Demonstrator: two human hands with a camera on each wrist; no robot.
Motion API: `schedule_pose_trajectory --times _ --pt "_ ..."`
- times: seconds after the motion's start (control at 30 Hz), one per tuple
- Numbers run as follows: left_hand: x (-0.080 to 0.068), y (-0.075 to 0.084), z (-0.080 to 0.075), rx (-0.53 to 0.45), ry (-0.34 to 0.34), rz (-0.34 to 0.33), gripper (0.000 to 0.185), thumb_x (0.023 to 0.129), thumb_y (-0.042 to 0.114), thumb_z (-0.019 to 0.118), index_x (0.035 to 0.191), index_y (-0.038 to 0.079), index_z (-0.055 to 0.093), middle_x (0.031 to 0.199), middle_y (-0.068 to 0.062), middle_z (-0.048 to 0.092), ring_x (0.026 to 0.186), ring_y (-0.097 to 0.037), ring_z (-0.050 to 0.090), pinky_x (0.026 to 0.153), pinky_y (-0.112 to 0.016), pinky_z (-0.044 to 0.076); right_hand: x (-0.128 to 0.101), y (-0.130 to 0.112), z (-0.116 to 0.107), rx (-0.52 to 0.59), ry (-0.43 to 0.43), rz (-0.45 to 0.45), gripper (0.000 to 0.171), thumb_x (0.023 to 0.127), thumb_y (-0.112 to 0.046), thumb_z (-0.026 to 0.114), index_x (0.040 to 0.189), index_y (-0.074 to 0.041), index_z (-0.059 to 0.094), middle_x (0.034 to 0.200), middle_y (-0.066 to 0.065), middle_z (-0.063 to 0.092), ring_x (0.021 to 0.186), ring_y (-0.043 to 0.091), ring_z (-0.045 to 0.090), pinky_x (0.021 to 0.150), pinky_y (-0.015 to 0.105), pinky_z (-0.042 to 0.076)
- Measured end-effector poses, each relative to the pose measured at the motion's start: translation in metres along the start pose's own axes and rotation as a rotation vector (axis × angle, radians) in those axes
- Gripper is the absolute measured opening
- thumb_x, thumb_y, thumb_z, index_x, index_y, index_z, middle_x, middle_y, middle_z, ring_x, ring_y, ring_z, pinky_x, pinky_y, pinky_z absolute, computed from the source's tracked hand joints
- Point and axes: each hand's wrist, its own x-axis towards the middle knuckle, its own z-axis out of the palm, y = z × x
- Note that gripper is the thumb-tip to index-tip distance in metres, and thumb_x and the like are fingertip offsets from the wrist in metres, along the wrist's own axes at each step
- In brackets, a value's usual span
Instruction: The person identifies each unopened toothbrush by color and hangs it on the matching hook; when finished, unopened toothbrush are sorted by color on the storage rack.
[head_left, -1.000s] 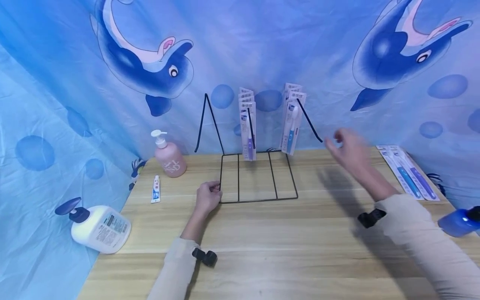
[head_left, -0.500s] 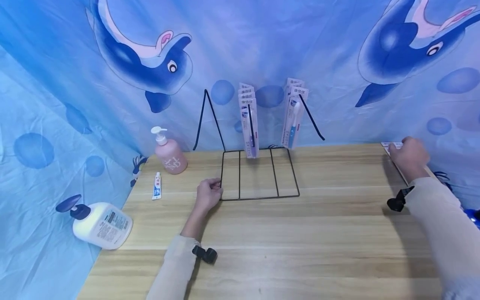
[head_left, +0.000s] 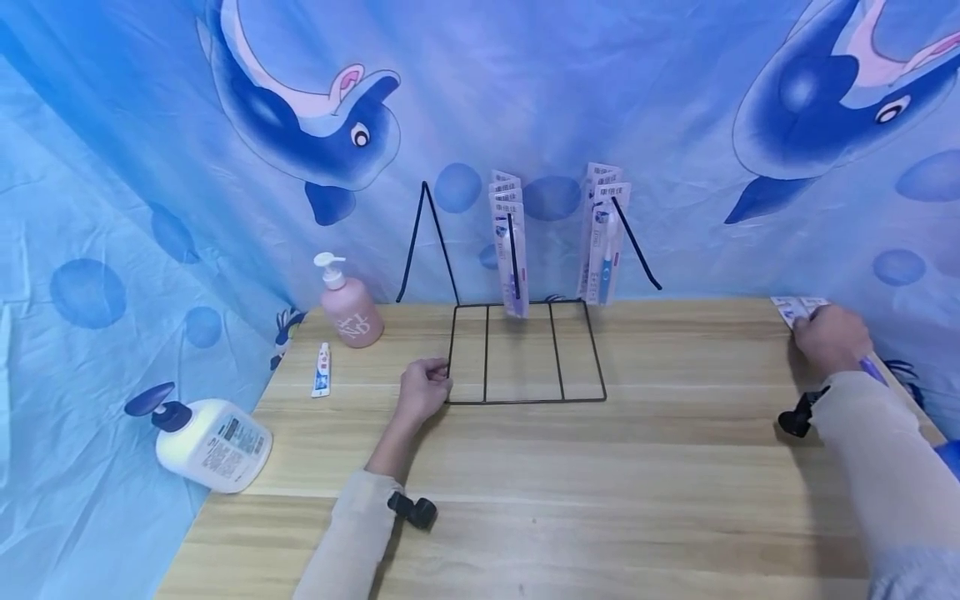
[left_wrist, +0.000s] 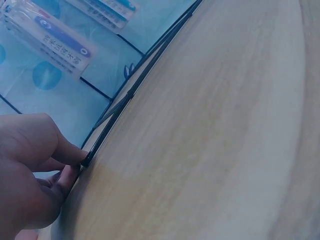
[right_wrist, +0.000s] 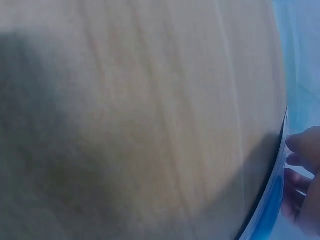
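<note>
My left hand (head_left: 433, 387) pinches the front-left corner of a black wire rack (head_left: 525, 402) that stands on the wooden table (head_left: 570, 492). In the left wrist view the thumb and fingers of my left hand (left_wrist: 72, 162) close on the wire rack (left_wrist: 125, 100). Carded toothbrush packs (head_left: 512, 254) (head_left: 604, 237) hang on the rack's two right pegs. At the table's far right my right hand (head_left: 813, 329) curls over flat toothbrush packs (head_left: 797, 307). In the right wrist view the fingers of my right hand (right_wrist: 300, 165) hold a pack's edge (right_wrist: 274, 200).
A pink pump bottle (head_left: 349, 306) stands left of the rack, with a small toothpaste tube (head_left: 322, 372) in front of it. A white bottle with a blue pump (head_left: 210, 440) lies off the table's left edge. Blue dolphin-print cloth (head_left: 300, 133) surrounds the table.
My right hand has swung from near the rack's right peg to the far right of the table and settled on the toothbrush packs there. The left hand has kept hold of the rack corner.
</note>
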Motion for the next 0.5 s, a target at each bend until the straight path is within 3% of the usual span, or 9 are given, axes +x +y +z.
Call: schedule_pose_trajectory --times 0.33,0.5 --pt "-0.001 0.0 -0.001 0.004 -0.003 0.018 0.034 0.08 -0.011 0.065 0.115 -0.011 0.067 0.093 -0.018 0.066 0.085 -0.027 0.064 0.075 -0.029 0.058 -0.001 -0.009 -0.002 0.003 0.018 -0.013 0.036 0.096 -0.021 0.04 0.065 -0.003 0.047 0.066 0.022 0.052 0.063 0.04 0.052 0.048 0.048 0.043" --pt "-0.003 0.001 -0.001 0.0 0.001 0.036 0.033 0.08 -0.011 0.065 0.113 -0.013 0.067 0.092 -0.019 0.066 0.085 -0.029 0.064 0.075 -0.03 0.059 -0.004 -0.016 -0.011 0.003 0.086 -0.062 0.036 0.097 -0.024 0.046 0.079 0.006 0.053 0.071 0.025 0.056 0.065 0.042 0.053 0.055 0.055 0.043"
